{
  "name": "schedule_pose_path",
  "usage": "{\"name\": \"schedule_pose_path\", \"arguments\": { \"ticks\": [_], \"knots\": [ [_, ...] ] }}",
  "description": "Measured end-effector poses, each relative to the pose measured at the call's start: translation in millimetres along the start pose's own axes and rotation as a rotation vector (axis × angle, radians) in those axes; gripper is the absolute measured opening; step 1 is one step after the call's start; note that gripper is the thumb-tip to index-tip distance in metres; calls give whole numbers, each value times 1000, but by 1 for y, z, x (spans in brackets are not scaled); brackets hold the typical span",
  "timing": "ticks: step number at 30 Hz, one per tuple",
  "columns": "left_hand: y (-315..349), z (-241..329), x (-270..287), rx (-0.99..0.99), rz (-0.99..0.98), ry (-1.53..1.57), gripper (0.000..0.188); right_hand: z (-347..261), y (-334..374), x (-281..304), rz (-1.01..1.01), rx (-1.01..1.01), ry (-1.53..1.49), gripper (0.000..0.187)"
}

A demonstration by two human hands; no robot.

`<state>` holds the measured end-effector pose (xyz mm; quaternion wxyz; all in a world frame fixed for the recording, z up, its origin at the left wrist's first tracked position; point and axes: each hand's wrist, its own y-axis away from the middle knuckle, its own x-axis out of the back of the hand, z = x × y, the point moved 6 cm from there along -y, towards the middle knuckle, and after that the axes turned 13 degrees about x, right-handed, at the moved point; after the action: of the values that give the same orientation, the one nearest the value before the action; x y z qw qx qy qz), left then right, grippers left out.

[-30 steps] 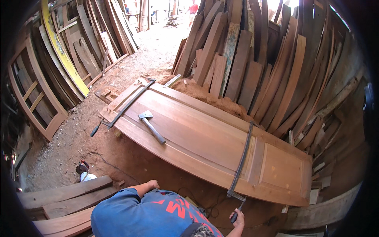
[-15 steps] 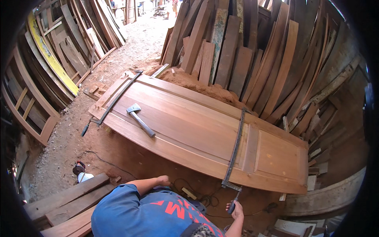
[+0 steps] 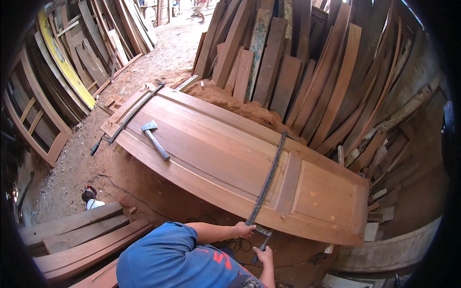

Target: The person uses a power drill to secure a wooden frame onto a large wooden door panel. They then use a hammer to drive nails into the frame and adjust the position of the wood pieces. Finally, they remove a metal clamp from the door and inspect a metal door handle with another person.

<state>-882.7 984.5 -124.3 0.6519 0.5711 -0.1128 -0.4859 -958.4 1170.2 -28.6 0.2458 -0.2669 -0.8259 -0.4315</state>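
A wooden panel door (image 3: 221,139) lies flat, with two long bar clamps across it. My left hand (image 3: 244,230) is closed around the near end of the closer bar clamp (image 3: 267,185), at the door's front edge. Just right of it and lower, my right hand (image 3: 264,255) grips that clamp's dark handle (image 3: 258,251). The other bar clamp (image 3: 132,114) spans the door's far left end, its handle hanging off the edge. On the panel rests a hatchet (image 3: 156,141) with a grey head. What supports the door underneath is mostly hidden.
Tall planks (image 3: 288,79) lean along the right behind a sawdust heap (image 3: 235,102). More boards and a frame (image 3: 41,108) lean at the left. Thick planks (image 3: 79,228) lie at the lower left, beside a power tool (image 3: 89,194) with a cord (image 3: 129,196).
My left hand has moved right and taken hold of the near end of the closer clamp. My right hand stays on its handle. The view has shifted slightly.
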Motion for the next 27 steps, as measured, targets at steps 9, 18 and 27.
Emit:
{"name": "schedule_pose_path", "arguments": {
  "ticks": [9, 18, 27],
  "knots": [
    [23, 25, 4, -51, 62, 79, 41, 48, -25, -11, -271, -18, -485, 30],
    [55, 44, -7, -88, 54, 114, 57, 50, -29, -16, -166, 71, -459, 42],
    [42, 43, -10, -99, 31, 123, 45, 16, 3, 29, 5, 151, -505, 32]
  ]
}}
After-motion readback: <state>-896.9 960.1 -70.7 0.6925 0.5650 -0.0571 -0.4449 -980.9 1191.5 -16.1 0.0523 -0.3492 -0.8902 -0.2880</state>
